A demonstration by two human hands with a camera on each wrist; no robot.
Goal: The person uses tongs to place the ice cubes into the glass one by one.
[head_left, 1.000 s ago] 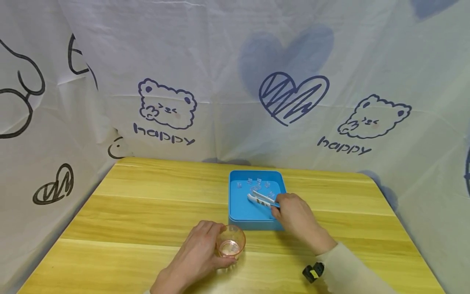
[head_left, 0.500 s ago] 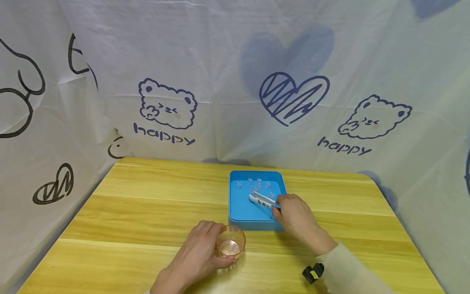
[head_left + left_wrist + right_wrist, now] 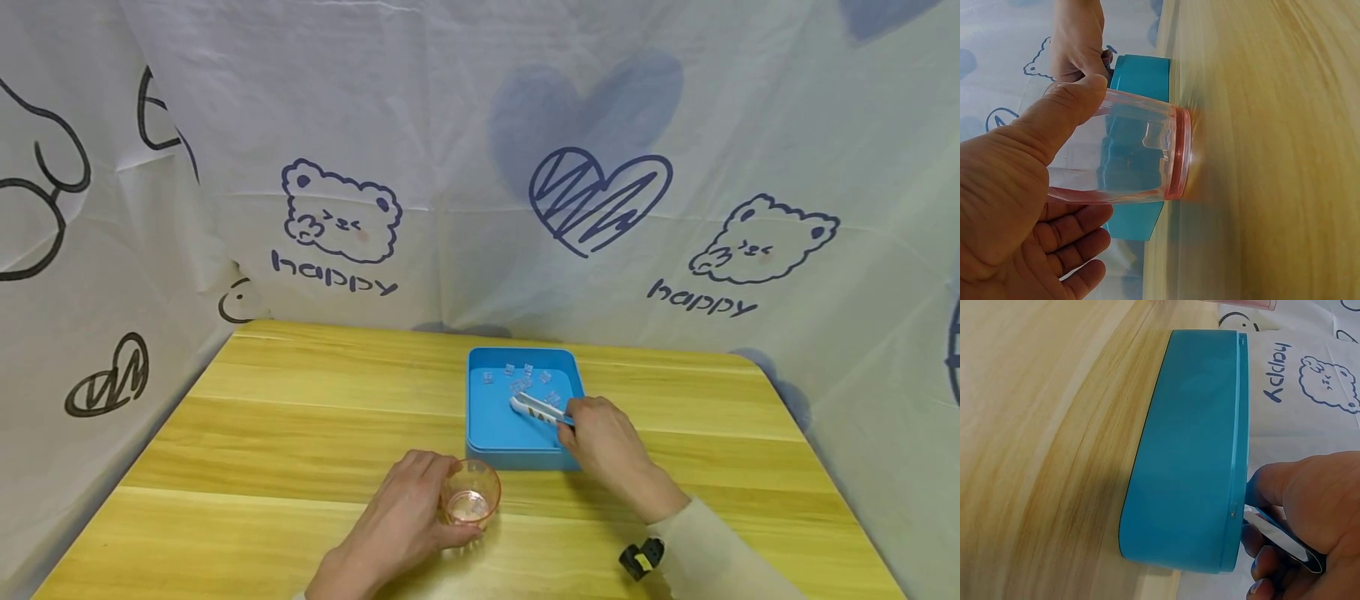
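My left hand (image 3: 405, 512) holds a clear, pink-tinted cup (image 3: 489, 492) between thumb and fingers. The cup (image 3: 1138, 150) stands upright on the table, and something small and clear shows at its bottom. My right hand (image 3: 611, 442) grips a pair of white and blue tongs (image 3: 542, 410); in the right wrist view the bent end of the tongs (image 3: 1285, 540) shows inside the hand. Their tips reach down into a blue square tray (image 3: 491, 433), close to several small clear cubes (image 3: 522, 385). The tray's wall hides the tips in both wrist views.
The cup stands just in front of the tray's near left corner on a wood-grain table (image 3: 300, 417). A white printed cloth (image 3: 465, 167) hangs behind the table and along its sides. A black band with a yellow patch (image 3: 641, 558) sits at my right wrist.
The tongs' tips have shifted slightly to the right inside the tray. My left hand and the cup have stayed in place.
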